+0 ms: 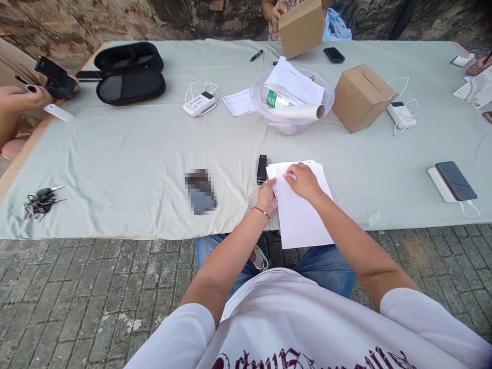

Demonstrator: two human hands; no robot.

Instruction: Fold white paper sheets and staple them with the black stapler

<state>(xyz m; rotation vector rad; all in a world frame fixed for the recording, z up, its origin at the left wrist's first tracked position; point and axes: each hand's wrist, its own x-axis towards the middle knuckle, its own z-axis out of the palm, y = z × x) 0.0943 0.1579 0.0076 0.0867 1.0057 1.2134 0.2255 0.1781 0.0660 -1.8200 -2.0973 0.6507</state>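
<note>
On white sheets (303,220), right hand (303,180); left hand (267,197) at edge

Left grip (268,197) partly under paper (305,218), dark object (200,192) pixelated

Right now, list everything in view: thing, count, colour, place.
Paper stack: several sheets, white, near centre
Stapler: one, black, left of stack
Blurred item: one, dark, left of stapler
Keys: one bunch, dark, near left
Case: one, black, open, back left
Corded devices: three, mostly white, one left, two right
Bowl: one, clear, holding papers, back centre
Boxes: two, brown, beside and beyond bowl
Phone: one, black, back edge
Pen: one, black, back edge
Cloth: one, pale green, table
Co-workers' hands: several, table's edges
Left hand: one, red-banded wrist, on stack
Right hand: one, on stack
</note>
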